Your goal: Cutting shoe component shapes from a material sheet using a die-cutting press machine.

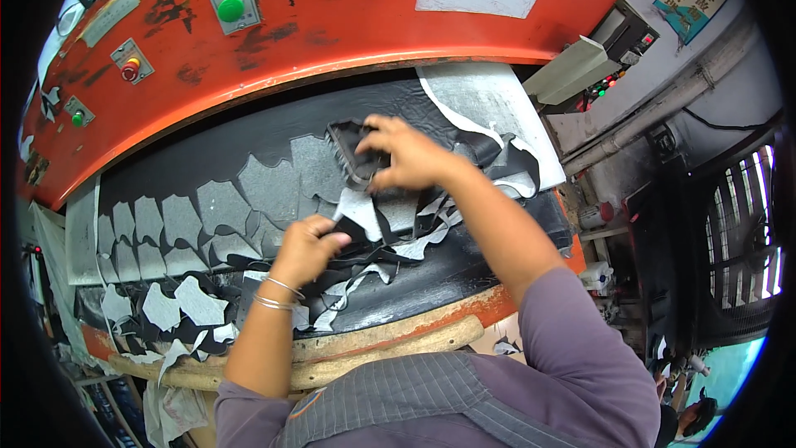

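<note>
In our head view, an orange machine housing point(356, 8) crosses the upper part of the frame, its green button point(230, 9) at the upper left, clear of the working area. Below it, a dark sheet point(249, 112) lies on a white board point(485, 87) that shows at the upper right, likely there as flat backing. A row of grey cut shapes point(224, 207) runs from the left toward the centre, closely nested, presumably to spare material.

Near the centre, our right hand point(406, 153) is curled round the rim of a dark hollow frame point(358, 153), gripping it from its right side; that hold seems to leave its left edge in view for lining up. We cannot tell whether its lower edge touches the sheet. Just below, our left hand point(305, 249) has thumb and fingers closed on a corner of a pale piece point(361, 213), apparently to keep it controlled among the ragged offcuts point(431, 242). Loose pale shapes point(162, 307) lie at the lower left, apart from both hands.
</note>
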`<state>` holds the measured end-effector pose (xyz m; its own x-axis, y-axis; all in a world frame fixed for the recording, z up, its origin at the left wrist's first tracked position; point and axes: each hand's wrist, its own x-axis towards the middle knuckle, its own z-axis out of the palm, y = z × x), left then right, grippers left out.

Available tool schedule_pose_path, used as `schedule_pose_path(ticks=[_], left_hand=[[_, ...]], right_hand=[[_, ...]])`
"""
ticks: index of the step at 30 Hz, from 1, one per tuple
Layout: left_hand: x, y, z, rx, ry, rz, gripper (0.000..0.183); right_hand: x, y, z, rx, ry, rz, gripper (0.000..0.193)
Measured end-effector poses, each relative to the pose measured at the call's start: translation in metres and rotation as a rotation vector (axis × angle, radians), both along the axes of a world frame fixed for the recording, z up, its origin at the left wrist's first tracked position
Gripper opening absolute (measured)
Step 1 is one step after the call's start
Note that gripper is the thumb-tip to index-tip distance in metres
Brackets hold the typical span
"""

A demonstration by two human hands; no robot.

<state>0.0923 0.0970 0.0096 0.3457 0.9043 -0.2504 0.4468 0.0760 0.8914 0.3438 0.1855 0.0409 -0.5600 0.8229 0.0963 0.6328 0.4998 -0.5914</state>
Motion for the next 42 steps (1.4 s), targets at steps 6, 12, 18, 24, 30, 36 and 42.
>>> schedule_pose_path(ticks=[6, 12, 18, 24, 30, 36, 42], left_hand=[[0.014, -0.008, 0.032, 0.155, 0.113, -0.088, 0.017], [0.013, -0.034, -0.007, 0.412, 0.033, 0.010, 0.010], [-0.007, -0.068, -0.007, 0.196, 0.099, -0.312, 0.020], [-0.015, -0.050, 0.059, 0.283, 0.224, -0.340, 0.077], [0.034, 0.034, -0.004, 0.352, 0.176, 0.071, 0.081], [0.068, 0.055, -0.035, 0.404, 0.281, 0.110, 0.086], [0.074, 0.059, -0.035, 0.503, 0.369, 0.144, 0.082]], right_hand=[[0.016, 0.055, 0.005, 0.004, -0.323, 0.111, 0.065], [0.044, 0.025, -0.047, 0.093, -0.060, -0.134, 0.081], [0.068, 0.009, -0.059, 0.141, 0.006, -0.279, 0.071], [0.072, 0.006, -0.052, 0.110, -0.003, -0.252, 0.074], [0.067, 0.006, -0.053, 0.063, -0.013, -0.227, 0.070], [0.068, 0.003, -0.058, 0.127, 0.040, -0.242, 0.065], [0.071, 0.012, -0.057, 0.149, 0.019, -0.240, 0.066]])
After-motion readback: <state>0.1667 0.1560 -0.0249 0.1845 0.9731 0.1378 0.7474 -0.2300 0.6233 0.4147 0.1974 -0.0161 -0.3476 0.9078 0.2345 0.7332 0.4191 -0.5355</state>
